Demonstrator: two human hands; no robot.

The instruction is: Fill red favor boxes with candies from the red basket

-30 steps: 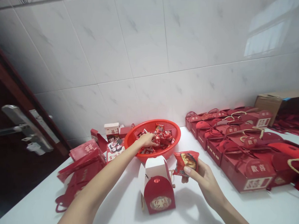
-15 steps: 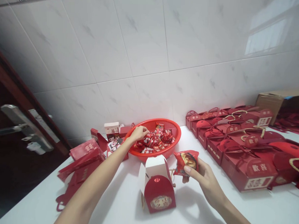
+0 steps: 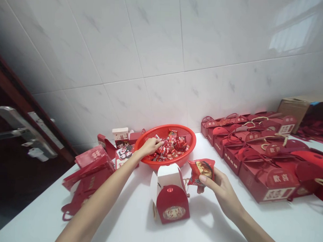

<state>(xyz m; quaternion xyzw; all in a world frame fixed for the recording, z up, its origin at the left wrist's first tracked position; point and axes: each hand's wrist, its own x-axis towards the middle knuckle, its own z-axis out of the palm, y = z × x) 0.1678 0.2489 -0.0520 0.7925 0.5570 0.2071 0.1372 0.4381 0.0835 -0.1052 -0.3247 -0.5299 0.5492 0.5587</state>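
Observation:
My right hand [image 3: 223, 185] holds a red snack packet [image 3: 202, 170] with a food picture on it, thumb across the front, raised over the table to the right of a small red gift box [image 3: 174, 202]. This box stands upright with its white-lined top flaps up and a twisted cord at its side. Behind it, my left hand [image 3: 151, 146] reaches into a red plastic basket [image 3: 164, 164] of small red-wrapped sweets [image 3: 172, 148]. Its fingers are bent together at the sweets; whatever lies between the fingertips is hidden.
Rows of closed red gift boxes [image 3: 265, 177] with cord handles fill the right side. Flattened red boxes [image 3: 93, 171] and small printed boxes [image 3: 123, 151] lie at left. A cardboard carton [image 3: 291, 108] stands far right. A tiled wall [image 3: 162, 100] backs the table; a door handle [image 3: 10, 133] is at left.
My left hand has moved slightly right and deeper among the sweets in the basket. The right hand keeps the packet in about the same place. The view has shifted a little.

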